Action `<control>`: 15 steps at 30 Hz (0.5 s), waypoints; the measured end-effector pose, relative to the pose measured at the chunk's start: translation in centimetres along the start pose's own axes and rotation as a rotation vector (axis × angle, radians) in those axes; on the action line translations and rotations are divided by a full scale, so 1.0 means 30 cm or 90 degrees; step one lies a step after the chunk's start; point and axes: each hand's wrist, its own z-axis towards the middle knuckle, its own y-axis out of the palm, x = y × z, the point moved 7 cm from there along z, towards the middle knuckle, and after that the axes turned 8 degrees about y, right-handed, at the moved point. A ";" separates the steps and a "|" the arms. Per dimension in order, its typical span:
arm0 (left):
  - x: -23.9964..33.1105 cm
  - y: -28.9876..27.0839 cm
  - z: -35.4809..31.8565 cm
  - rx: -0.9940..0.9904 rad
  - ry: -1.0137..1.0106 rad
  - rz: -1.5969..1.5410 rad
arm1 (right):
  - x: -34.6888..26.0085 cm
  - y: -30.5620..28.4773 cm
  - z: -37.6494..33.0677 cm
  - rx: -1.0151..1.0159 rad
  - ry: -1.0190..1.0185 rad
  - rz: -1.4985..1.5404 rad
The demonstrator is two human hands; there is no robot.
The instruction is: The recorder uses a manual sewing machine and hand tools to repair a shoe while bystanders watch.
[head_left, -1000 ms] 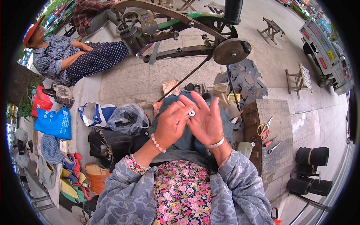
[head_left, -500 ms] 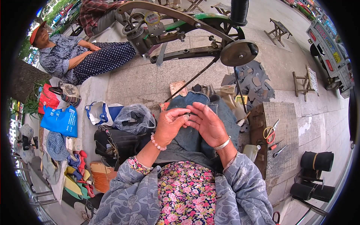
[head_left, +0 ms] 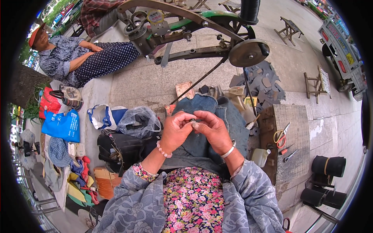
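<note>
On an outdoor stone pavement point(head_left: 147, 83), over denim cloth point(head_left: 202, 116), the left hand point(head_left: 175, 130) and right hand point(head_left: 211, 130) are both pinching a small pale object point(head_left: 193, 123) in a tight fingertip grip.

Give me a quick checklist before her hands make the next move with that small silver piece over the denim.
1. Silver piece pinched between both hands: ok.
2. Left hand fingertips on it: ok.
3. Right hand fingertips on it: ok.
4. Denim lies on the lap under the hands: ok.
5. Scissors within reach on the wooden block: ok.
6. Thread on the piece: cannot tell.
</note>
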 end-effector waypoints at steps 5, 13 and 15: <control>0.042 0.012 -0.007 -0.068 0.095 0.148 | -0.056 -0.021 -0.009 0.099 -0.097 -0.086; -0.016 0.048 -0.053 -0.010 -0.216 -0.428 | -0.040 -0.033 -0.021 0.102 -0.005 0.078; -0.010 0.062 -0.062 -0.014 -0.241 -0.457 | -0.040 -0.032 -0.027 0.099 0.003 0.070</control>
